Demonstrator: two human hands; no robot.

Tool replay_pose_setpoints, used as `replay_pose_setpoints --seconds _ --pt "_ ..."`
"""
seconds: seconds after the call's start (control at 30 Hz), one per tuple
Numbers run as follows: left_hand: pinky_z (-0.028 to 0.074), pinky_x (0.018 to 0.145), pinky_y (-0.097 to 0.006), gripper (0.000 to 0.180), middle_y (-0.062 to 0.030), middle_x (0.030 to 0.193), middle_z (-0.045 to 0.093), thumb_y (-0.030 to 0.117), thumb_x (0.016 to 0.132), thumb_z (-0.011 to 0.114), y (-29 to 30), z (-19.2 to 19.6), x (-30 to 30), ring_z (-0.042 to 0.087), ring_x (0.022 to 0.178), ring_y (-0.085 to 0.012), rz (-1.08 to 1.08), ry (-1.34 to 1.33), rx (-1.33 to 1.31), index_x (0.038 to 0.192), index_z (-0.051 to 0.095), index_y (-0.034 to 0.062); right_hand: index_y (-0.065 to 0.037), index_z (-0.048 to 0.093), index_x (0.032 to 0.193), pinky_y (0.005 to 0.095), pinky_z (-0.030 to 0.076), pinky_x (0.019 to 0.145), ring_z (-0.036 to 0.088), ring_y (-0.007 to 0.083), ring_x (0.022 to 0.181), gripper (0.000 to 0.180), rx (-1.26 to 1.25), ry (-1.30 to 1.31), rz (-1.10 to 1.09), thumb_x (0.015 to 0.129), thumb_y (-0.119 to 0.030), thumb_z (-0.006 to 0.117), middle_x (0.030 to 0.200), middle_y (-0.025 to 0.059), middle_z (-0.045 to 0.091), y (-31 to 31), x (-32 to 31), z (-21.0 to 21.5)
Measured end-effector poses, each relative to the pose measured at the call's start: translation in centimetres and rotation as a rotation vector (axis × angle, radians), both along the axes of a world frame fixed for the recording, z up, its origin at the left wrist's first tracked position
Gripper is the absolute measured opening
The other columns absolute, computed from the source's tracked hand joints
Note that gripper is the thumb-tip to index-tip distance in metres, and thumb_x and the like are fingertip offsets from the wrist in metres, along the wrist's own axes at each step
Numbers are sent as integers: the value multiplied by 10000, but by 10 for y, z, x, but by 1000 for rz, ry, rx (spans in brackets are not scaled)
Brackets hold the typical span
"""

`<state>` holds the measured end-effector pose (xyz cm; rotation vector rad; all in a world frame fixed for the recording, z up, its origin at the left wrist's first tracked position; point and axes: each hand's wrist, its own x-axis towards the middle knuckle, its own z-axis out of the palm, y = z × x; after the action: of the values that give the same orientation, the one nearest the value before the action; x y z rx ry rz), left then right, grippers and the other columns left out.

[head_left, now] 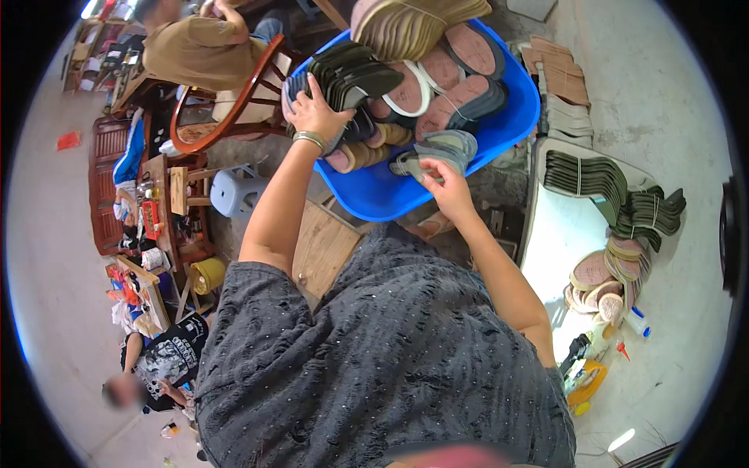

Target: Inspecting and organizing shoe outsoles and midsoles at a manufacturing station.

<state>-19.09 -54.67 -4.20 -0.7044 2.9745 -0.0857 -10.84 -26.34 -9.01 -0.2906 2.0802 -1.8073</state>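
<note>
A blue plastic tub [363, 204] in front of me holds several bundles of shoe soles. My left hand [316, 115] lies with spread fingers on dark soles at the tub's left side, next to a stack of dark green soles [355, 74]. My right hand [446, 187] is closed at the near edge of a bundle of grey soles [450, 148], thumb and fingers pinching it. Small tan pieces [363, 154] lie between my hands. Behind them are pink-topped soles [460, 101] and a white ring-shaped strip. A large tan stack [406, 27] rises at the tub's far edge.
At right, a pale table [550, 234] carries tied dark green soles [585, 175] and pinkish ones [593, 269]. A grey-blue stool [234, 191], a wooden chair [226, 117] and a board [324, 242] stand left. One person [195, 51] sits far left, another [168, 359] near left.
</note>
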Motion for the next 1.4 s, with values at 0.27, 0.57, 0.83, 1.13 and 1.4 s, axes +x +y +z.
replay_pose_setpoints --seconds 0.27,0.57,0.83,1.13,1.4 --pt "403 984 -492 709 -179 1251 532 516 867 510 -12 36 51 531 1133 -320 203 -60 1957 1377 356 48 -41 429 1316 282 454 851 564 177 1060 449 -318 -396 -24 918 -214 544 1180 115 574 37 -3 33" --pt "443 921 -302 353 -66 1206 564 171 976 444 210 30 83 553 1064 -149 -72 -169 1961 1292 446 15 12 342 1339 313 401 962 524 195 1096 730 -630 -189 -558 726 -104 721 1202 123 536 117 53 71" --pt "379 988 -356 582 -119 1288 470 410 951 451 357 17 123 465 1177 -224 -554 -624 1891 1344 341 -5 74 198 1384 423 426 925 476 447 1129 814 500 -111 -947 771 -199 659 1232 317 465 149 152 104" --pt "489 870 -367 475 -121 1123 593 411 931 455 417 21 144 600 988 -232 -122 -1304 2099 1208 489 26 -23 562 934 384 428 785 536 306 909 363 714 335 -1122 749 -295 715 927 116 569 190 217 102" --pt "494 871 -384 459 -135 1139 598 355 888 503 441 4 141 612 986 -249 -256 -1335 2063 1194 505 13 -44 509 727 341 414 643 515 256 693 272 245 296 -897 767 -238 696 696 85 522 206 234 88"
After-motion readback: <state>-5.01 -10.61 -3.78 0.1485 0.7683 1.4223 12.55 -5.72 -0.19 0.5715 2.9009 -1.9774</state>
